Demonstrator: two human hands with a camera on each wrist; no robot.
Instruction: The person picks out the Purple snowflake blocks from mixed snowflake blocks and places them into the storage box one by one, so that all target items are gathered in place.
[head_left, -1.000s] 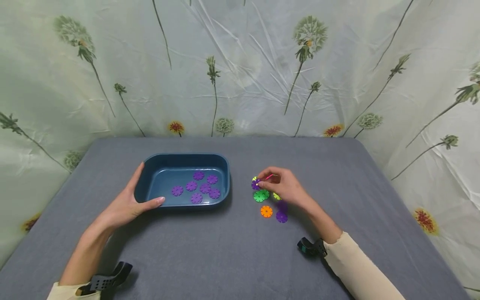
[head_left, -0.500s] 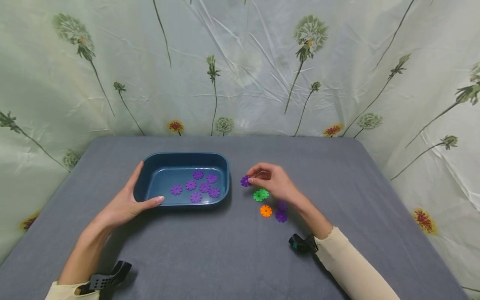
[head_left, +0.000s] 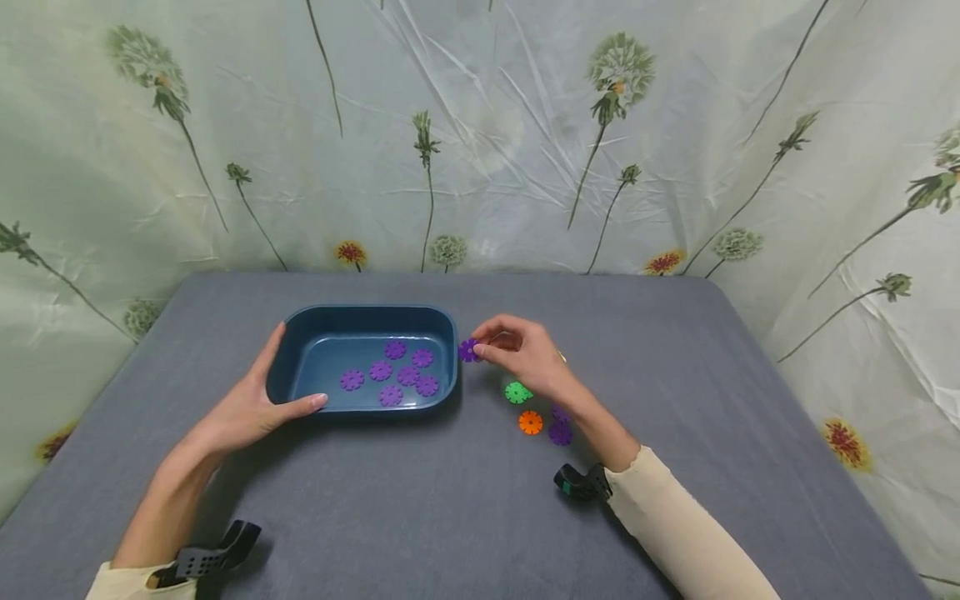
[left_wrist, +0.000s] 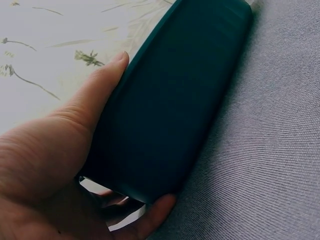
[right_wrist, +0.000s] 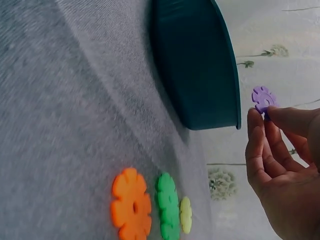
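Observation:
My left hand grips the left end of a blue rectangular tray, its thumb along the front rim. In the left wrist view, the thumb lies on the rim of the tray and fingertips curl round its lower end. Several purple notched plastic discs lie flat inside. Just beside the tray's right rim, my right hand pinches another purple notched disc between thumb and fingers. That disc is held up above the table in the right wrist view.
Right of the tray lie a green disc, an orange disc and purple discs, partly hidden by my right arm. A yellow disc shows behind the green one. The grey cloth-covered table meets a floral curtain.
My right hand has moved left with the purple disc, away from the loose discs to the tray's right rim. The left hand and tray stay in place.

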